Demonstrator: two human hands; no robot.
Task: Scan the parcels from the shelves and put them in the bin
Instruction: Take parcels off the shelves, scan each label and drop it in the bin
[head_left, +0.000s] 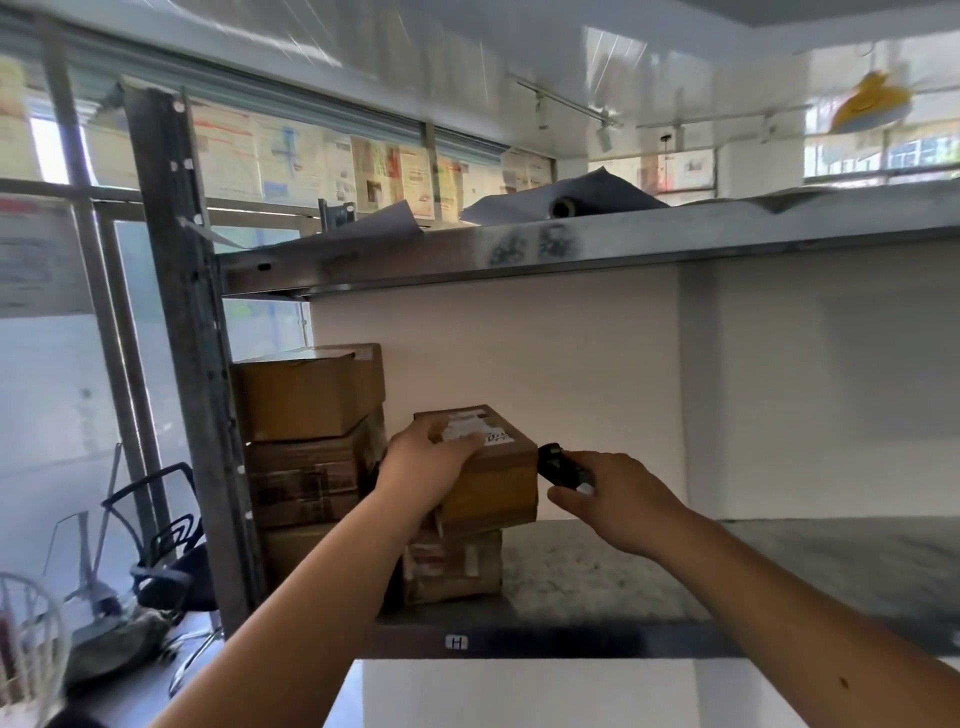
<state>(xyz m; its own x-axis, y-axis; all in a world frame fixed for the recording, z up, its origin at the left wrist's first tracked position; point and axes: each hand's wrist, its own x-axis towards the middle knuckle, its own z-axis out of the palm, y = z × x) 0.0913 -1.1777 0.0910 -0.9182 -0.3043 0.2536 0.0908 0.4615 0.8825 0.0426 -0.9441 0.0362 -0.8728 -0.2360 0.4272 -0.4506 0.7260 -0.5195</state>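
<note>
So we've got a small cardboard parcel (493, 467) up in our left hand (423, 467), fingers laid over its top face right across the white shipping label (480, 431), with the thumb side wrapped down the near left edge. The box is tilted a bit and sits on, or just above, another taped-up carton (452, 564) on the metal shelf (597, 582); we honestly can't tell if it's still touching that one.

Our right hand (618, 501) is curled around a little black scanner (561, 465), with its front end pointing left, just beside the right side of the parcel. There's a small gap between the two, so they're not touching.

Over on the far left of the same shelf there's a stack of three bigger brown boxes (311, 441) pushed up against the grey upright post (176, 322). The rest of the shelf to the right is speckled bare surface. There's a tiny "H" tag (456, 642) on the shelf's near front edge.

The shelf above has grey sheets and a dark roll (563, 208) lying on it. Down on the left, past the rack, there's a black office chair (171, 545) and a white wire basket (31, 639) at the near left corner. We can't see any bin from here.
</note>
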